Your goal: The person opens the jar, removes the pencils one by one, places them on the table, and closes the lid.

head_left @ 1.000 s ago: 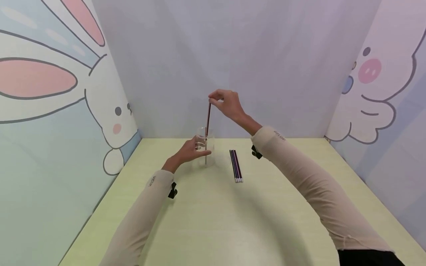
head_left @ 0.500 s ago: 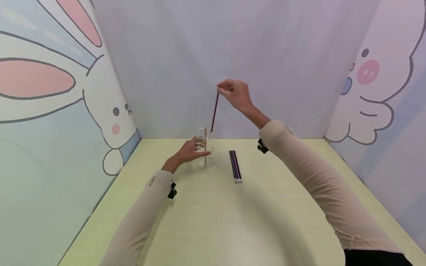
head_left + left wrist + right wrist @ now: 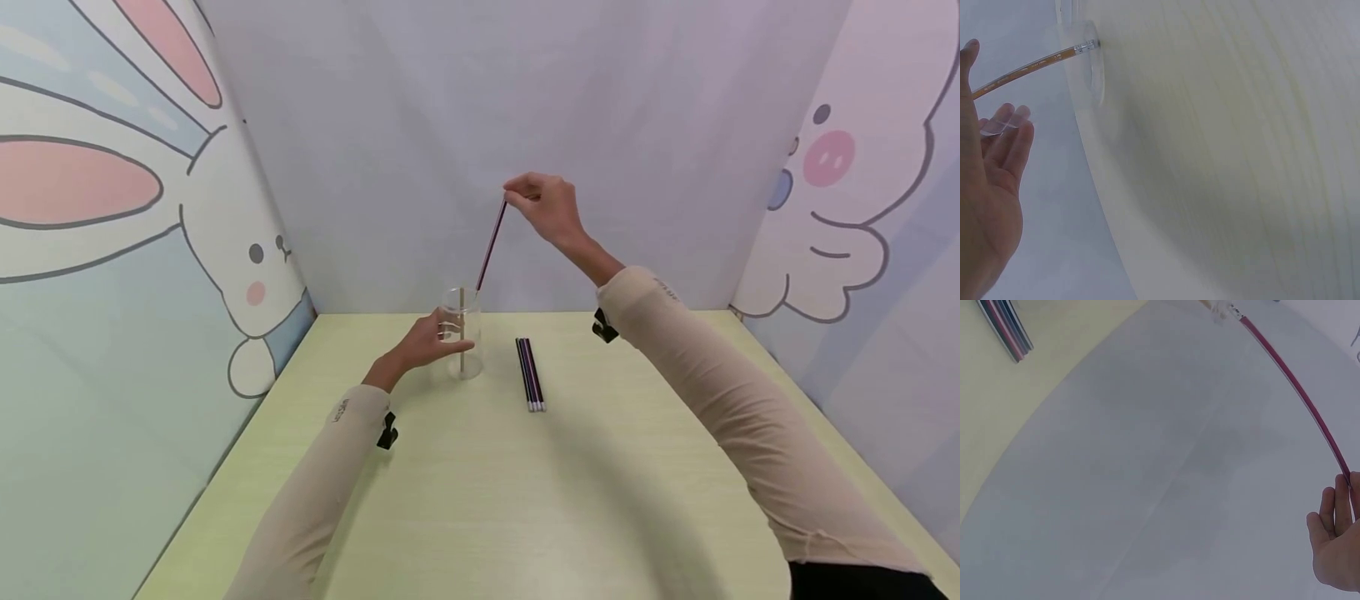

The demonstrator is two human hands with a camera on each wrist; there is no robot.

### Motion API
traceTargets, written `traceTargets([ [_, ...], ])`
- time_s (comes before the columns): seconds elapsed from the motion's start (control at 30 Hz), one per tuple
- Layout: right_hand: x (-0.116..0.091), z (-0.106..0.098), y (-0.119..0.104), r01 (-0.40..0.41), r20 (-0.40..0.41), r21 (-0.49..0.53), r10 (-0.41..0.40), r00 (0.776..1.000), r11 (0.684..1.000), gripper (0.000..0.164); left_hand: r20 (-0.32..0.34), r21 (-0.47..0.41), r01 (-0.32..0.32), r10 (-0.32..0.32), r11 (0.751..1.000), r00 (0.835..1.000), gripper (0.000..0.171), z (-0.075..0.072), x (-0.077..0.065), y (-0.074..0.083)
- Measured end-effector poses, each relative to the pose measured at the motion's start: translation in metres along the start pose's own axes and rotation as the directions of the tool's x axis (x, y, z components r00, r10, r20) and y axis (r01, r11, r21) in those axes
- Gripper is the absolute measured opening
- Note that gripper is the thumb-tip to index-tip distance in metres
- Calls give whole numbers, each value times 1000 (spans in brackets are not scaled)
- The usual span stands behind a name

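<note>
A clear cylindrical cup (image 3: 474, 323) stands at the back of the table, and my left hand (image 3: 423, 342) grips its side with the thumb across the front. Inside it one orange pencil (image 3: 1029, 69) stands upright, its silver end at the bottom. Higher up and to the right, my right hand (image 3: 551, 207) pinches a dark red pencil (image 3: 492, 245) by its upper end. That pencil slants down to the left, its silver lower end (image 3: 1235, 312) right at the cup's rim. Several dark pencils (image 3: 530, 375) lie side by side on the table, right of the cup.
The pale yellow table (image 3: 480, 500) ends at a grey back wall (image 3: 375, 167) close behind the cup. Side walls with a cartoon rabbit (image 3: 240, 250) and another cartoon animal (image 3: 862, 208) stand left and right.
My right hand has moved up and to the right with the red pencil. The pencil's lower end has risen from inside the cup to its rim, and its slant has grown. My left hand stays put.
</note>
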State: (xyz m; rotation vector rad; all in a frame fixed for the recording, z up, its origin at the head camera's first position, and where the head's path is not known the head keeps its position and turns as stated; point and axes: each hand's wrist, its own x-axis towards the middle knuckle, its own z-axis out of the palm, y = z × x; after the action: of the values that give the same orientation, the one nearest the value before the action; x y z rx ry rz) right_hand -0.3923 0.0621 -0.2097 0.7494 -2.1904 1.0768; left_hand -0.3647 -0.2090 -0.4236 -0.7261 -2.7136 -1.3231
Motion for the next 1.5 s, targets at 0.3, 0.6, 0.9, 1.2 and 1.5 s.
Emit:
traceTargets([
  [0.3,-1,-6,5,-6,-18,-8,6,1000,1000,21,4,-6,12,-12,1000,1000,61,-4,-1,0],
  [0.6,-16,-7,18,-58,44,2,58,997,998,22,-2,-4,9,-9,1000,1000,60,-3,-2,-1],
  [0.9,-38,-1,53,-110,159,-40,115,981,993,23,-6,4,11,-11,1000,1000,58,-5,-4,-1],
  [1.2,-66,16,91,-178,245,-116,202,948,977,23,-5,19,11,-11,1000,1000,57,-8,-6,-3],
  [1.5,-86,36,113,-222,327,-155,262,908,963,25,1,-2,7,-7,1000,1000,61,-9,-6,1],
])
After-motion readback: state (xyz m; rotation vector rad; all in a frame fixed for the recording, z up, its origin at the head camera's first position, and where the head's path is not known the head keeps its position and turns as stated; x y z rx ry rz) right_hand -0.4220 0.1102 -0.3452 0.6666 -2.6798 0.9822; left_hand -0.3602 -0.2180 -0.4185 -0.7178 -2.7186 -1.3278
